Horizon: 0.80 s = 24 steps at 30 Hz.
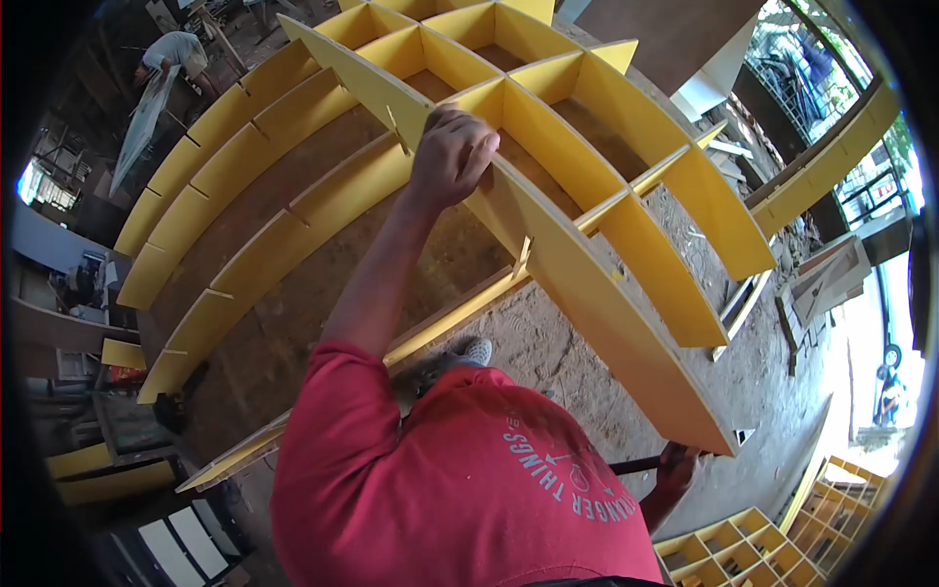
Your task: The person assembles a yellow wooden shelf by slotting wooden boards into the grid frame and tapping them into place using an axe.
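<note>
A long curved yellow slotted board [587, 284] crosses the middle of the view, part of an egg-crate frame of interlocking ribs. My left hand [455, 157] is closed over its upper edge, close to a cross joint. At the board's lower right end, my right hand [677, 468] is partly hidden by the board and my red shirt. Its fingers look wrapped around a dark rod-like handle [636, 466], whose far end I cannot make out. More curved slotted ribs [254, 249] stand to the left on a brown sheet [323, 284].
Another yellow grid frame [743, 548] lies at the lower right. A curved yellow piece [831, 157] leans at the upper right, near scrap boards [827, 279]. Far left, another person [176, 54] bends over a pale panel [145, 127]. Dusty concrete floor [533, 338] shows near my shoe [476, 350].
</note>
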Motion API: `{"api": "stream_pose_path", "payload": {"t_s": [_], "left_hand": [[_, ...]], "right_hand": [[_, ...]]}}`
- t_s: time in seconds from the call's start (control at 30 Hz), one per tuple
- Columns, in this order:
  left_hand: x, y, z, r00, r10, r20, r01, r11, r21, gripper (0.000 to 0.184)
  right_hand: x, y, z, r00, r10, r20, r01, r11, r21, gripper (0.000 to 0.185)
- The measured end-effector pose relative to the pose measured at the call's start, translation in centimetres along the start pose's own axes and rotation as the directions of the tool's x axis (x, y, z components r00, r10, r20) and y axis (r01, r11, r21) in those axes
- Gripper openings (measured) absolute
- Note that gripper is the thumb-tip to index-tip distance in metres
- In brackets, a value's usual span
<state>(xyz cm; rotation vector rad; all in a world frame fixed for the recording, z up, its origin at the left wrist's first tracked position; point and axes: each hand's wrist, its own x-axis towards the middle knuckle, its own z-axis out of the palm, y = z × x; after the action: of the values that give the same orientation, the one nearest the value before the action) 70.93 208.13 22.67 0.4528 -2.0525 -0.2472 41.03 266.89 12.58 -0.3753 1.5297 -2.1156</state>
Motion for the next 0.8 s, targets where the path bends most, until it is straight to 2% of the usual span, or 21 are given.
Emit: {"api": "stream_pose_path", "payload": {"t_s": [0.03,0.1,0.2,0.3,0.4,0.47,0.53,0.63,0.7,0.73,0.8], "left_hand": [[0.4,0.0,0.4,0.997,0.046,-0.055,-0.043,0.997,0.071,0.029],[0.5,-0.1,0.3,0.999,-0.016,-0.039,0.019,0.998,0.066,0.030],[0.6,-0.6,0.7,0.995,-0.022,-0.102,0.024,1.000,0.018,0.039],[0.3,-0.9,1.1,0.984,0.027,-0.174,-0.027,1.000,0.003,0.041],[0.2,-1.5,2.2,0.959,0.091,-0.270,-0.101,0.995,-0.020,0.036],[0.5,-2.1,2.8,0.953,0.119,-0.280,-0.115,0.993,0.029,0.032],[1.0,-2.2,3.4,0.938,0.159,-0.308,-0.148,0.987,0.059,0.032],[0.6,-2.2,2.7,0.942,0.177,-0.286,-0.161,0.984,0.077,0.035],[-0.4,-2.6,1.7,0.983,0.095,-0.158,-0.080,0.992,0.099,0.025],[-0.8,-2.5,1.5,0.994,0.054,-0.093,-0.044,0.993,0.109,0.021],[-1.4,0.3,2.5,0.917,0.008,-0.400,0.004,1.000,0.029,0.024]], "right_hand": [[0.1,-0.1,0.2,1.000,-0.026,0.000,0.026,0.999,-0.034,0.036],[-0.3,-0.5,0.8,0.997,-0.076,0.001,0.076,0.994,-0.080,0.039],[-2.5,-0.2,-0.3,0.990,-0.041,0.133,0.044,0.999,-0.023,0.043],[-4.4,0.0,1.4,0.999,-0.029,0.038,0.029,1.000,0.003,0.047],[-3.9,1.3,0.9,0.992,-0.127,0.002,0.127,0.991,0.042,0.046],[-2.6,0.9,1.9,0.984,-0.142,-0.104,0.143,0.990,0.007,0.046],[-2.5,0.8,1.6,0.984,-0.130,-0.122,0.128,0.992,-0.020,0.046],[-2.5,0.3,0.1,0.998,-0.058,-0.024,0.057,0.998,-0.034,0.047],[-3.2,0.4,0.0,1.000,-0.004,0.020,0.004,1.000,0.002,0.050],[-3.3,0.6,0.1,0.999,-0.034,0.009,0.034,0.999,-0.013,0.047],[-3.5,0.9,0.8,0.995,-0.098,-0.015,0.097,0.994,-0.042,0.042]]}}
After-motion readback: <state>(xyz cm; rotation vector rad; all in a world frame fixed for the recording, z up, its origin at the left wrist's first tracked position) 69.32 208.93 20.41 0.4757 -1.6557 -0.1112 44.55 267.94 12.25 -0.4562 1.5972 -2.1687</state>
